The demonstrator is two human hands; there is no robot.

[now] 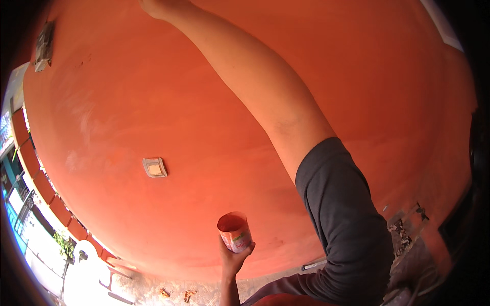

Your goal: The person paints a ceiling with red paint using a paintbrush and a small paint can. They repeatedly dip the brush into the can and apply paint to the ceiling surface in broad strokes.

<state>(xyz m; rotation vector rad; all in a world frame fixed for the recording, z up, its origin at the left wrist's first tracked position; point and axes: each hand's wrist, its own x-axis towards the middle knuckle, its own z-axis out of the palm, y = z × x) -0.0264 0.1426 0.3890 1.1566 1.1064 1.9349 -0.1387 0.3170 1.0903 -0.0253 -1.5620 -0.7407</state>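
My left hand (236, 261) is wrapped round a small round tub (238, 241) low in front of me. The tub has no lid and tilts slightly; its printed side is pale and pinkish, and its inside is coated orange-red. Beyond it rises a broad orange wall (204, 127). Bare below a dark short sleeve, my right arm reaches far up and across to the left along this wall. Only the wrist and base of my right hand (154, 6) show at the top edge. Its fingers, and anything in them, are cut off by the picture's edge.
A light switch (155, 167) sits on the wall, and a greyish fitting (44, 47) is mounted at upper left. A white chair (90, 255) and a green plant (64, 246) stand at lower left. Dry leaves (190, 295) lie on the floor; clutter (402, 239) lies at lower right.
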